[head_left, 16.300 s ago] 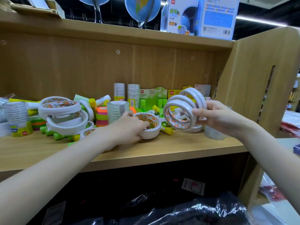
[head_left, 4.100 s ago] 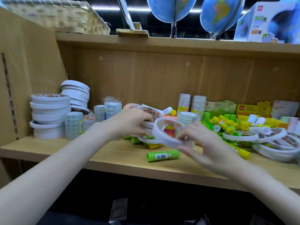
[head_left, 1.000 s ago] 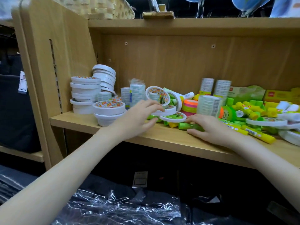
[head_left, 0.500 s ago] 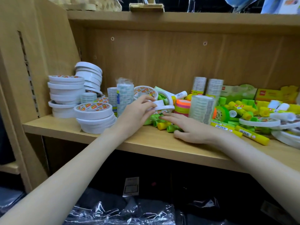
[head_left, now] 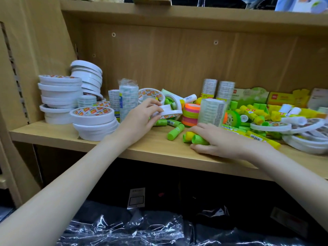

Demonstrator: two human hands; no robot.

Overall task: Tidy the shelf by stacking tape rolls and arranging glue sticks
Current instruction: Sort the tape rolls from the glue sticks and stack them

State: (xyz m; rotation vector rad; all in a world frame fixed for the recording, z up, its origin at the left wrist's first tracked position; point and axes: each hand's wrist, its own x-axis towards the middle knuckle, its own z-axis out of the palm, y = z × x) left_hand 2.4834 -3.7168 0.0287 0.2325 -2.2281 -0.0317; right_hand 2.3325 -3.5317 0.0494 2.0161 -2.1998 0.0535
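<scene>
On the wooden shelf (head_left: 71,137) we see the left hand (head_left: 140,119) pinching a small stack of white tape rolls (head_left: 168,111) at mid-shelf, fingers curled on the rim. Right hand (head_left: 218,141) grips a bunch of green and yellow glue sticks (head_left: 195,138) against the board, fingers wrapped over them. One loose green glue stick (head_left: 175,132) lies between the hands. We note stacked tape rolls (head_left: 94,122) at left, near the side wall. More glue sticks (head_left: 252,112) and flat tape rolls (head_left: 305,139) pile at right.
</scene>
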